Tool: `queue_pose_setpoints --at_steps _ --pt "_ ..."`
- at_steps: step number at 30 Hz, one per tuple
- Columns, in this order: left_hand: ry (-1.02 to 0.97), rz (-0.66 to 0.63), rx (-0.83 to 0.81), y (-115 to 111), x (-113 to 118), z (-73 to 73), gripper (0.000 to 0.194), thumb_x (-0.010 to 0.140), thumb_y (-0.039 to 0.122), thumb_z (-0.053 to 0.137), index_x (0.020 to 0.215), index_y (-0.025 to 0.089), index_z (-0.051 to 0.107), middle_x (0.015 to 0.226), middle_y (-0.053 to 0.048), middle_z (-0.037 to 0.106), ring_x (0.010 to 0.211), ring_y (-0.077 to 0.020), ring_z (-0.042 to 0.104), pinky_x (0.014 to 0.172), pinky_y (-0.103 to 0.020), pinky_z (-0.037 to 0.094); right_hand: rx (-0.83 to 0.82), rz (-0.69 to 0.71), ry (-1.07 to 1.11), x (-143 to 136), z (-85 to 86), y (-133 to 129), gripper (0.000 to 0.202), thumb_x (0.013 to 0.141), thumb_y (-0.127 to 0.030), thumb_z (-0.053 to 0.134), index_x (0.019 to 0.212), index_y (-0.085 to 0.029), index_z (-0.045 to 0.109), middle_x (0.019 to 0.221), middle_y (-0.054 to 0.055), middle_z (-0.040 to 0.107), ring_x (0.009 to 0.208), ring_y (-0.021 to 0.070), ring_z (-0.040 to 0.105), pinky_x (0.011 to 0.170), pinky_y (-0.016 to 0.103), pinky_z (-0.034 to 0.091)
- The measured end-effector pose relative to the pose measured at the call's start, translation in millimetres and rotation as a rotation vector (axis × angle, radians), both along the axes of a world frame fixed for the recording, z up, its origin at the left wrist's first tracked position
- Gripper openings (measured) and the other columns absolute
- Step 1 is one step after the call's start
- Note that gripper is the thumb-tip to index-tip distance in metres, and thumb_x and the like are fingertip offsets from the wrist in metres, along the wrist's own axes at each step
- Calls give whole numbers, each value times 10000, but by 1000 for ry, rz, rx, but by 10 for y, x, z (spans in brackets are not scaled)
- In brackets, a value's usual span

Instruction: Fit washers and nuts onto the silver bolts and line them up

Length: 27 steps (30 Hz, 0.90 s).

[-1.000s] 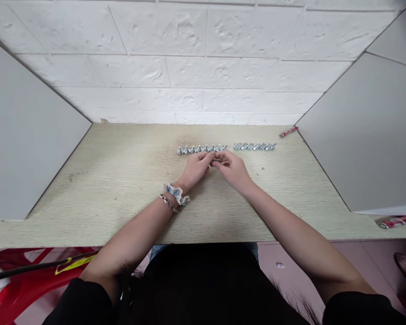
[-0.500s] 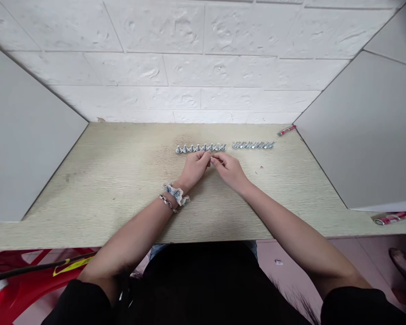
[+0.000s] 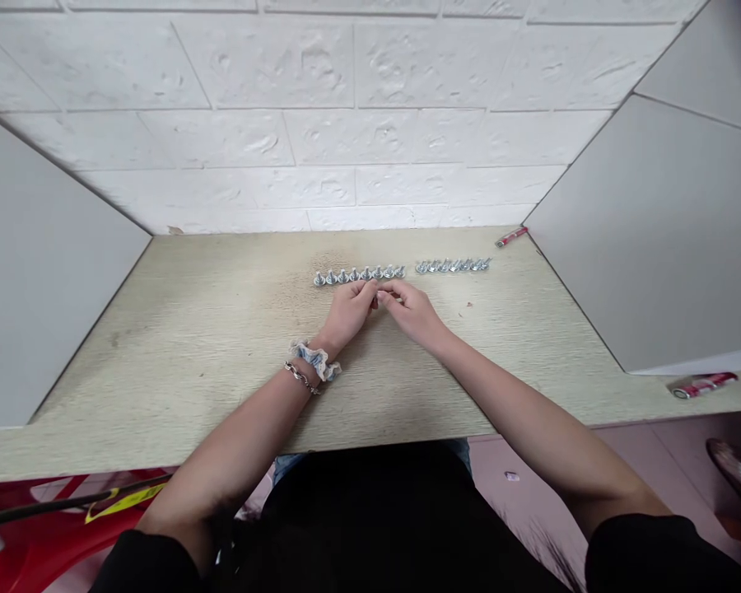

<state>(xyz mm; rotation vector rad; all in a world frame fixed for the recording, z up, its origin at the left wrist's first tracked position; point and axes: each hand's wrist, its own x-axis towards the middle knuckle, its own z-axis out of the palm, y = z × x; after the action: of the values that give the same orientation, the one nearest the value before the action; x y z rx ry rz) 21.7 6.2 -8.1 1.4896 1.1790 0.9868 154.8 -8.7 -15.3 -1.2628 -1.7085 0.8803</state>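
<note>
My left hand (image 3: 349, 310) and my right hand (image 3: 412, 313) meet at the fingertips over the middle of the table, both closed in a pinch. Whatever lies between their fingers is too small and hidden to name. Just beyond them runs a row of silver bolts with washers (image 3: 354, 276), heads down and shanks upward. A second row of silver bolts (image 3: 452, 265) lies to the right, these tilted and closely packed. On my left wrist are a ruffled scrunchie (image 3: 314, 357) and a chain bracelet (image 3: 300, 378).
Grey panels flank the pale wooden table (image 3: 210, 354), with a white brick wall (image 3: 321, 140) behind. One red battery (image 3: 511, 237) rests at the back right corner, another red battery (image 3: 704, 385) near the right front edge. Something red (image 3: 55, 535) stands below at left.
The camera view has shifted slightly, so the whole scene sits a little to the left. Both hands keep their pinch together, with only small finger movement.
</note>
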Motion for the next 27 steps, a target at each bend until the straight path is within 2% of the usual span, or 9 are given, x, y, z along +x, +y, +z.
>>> queue_pose_setpoints --at_steps 3,7,10,14,17,21,23,25,27 --pt "8 -8 12 -2 2 10 360 809 370 427 520 155 434 433 48 381 411 -62 322 436 -206 246 -23 13 57 -10 -20 -1 153 757 -269 481 875 -198 547 881 20 609 852 165 566 726 307 449" --pt "29 10 0 1 -4 11 355 808 363 424 523 153 451 434 44 391 414 -66 335 437 -207 251 -72 -37 83 -27 -43 -2 270 699 -190 483 966 -216 513 1019 27 583 957 178 540 729 296 451" --pt "22 8 -13 -3 -7 14 359 803 375 436 518 156 441 431 45 390 410 -66 339 438 -207 257 -97 -69 48 -20 -16 0 258 748 -282 482 991 -213 534 1066 39 576 975 180 531 815 333 430" --pt "23 6 -19 -1 -2 11 366 805 389 426 525 156 451 430 47 386 405 -65 327 438 -209 254 -35 -30 -27 -1 11 5 223 786 -360 446 809 -191 590 902 39 596 900 178 540 832 352 417" --pt "39 10 -4 13 0 -2 361 799 375 432 514 154 445 442 46 385 415 -63 320 440 -211 244 -10 -34 5 4 -25 11 170 725 -267 486 856 -208 576 953 29 582 927 181 533 777 333 441" --pt "68 15 0 24 -7 -8 362 797 361 427 501 153 448 430 48 364 421 -65 310 444 -212 239 -51 -83 27 3 -70 22 316 654 -177 493 962 -231 537 1072 27 551 968 188 518 713 305 449" --pt "53 10 -3 22 -10 -7 356 795 359 428 504 154 444 435 48 370 421 -65 310 445 -211 240 -68 -91 23 4 -59 27 273 695 -231 502 965 -225 547 1065 32 557 941 179 524 756 317 443" --pt "34 3 -8 19 -9 -8 348 790 357 434 507 155 441 438 48 376 419 -64 312 445 -211 240 -49 -61 -13 8 -30 29 198 756 -315 481 889 -207 579 991 36 577 910 173 529 800 330 426" --pt "29 6 -16 18 -6 -12 343 787 358 438 509 156 445 433 48 377 413 -64 311 442 -211 237 -20 -28 -65 13 -4 28 226 794 -366 447 800 -194 593 891 37 587 875 173 532 803 336 416"
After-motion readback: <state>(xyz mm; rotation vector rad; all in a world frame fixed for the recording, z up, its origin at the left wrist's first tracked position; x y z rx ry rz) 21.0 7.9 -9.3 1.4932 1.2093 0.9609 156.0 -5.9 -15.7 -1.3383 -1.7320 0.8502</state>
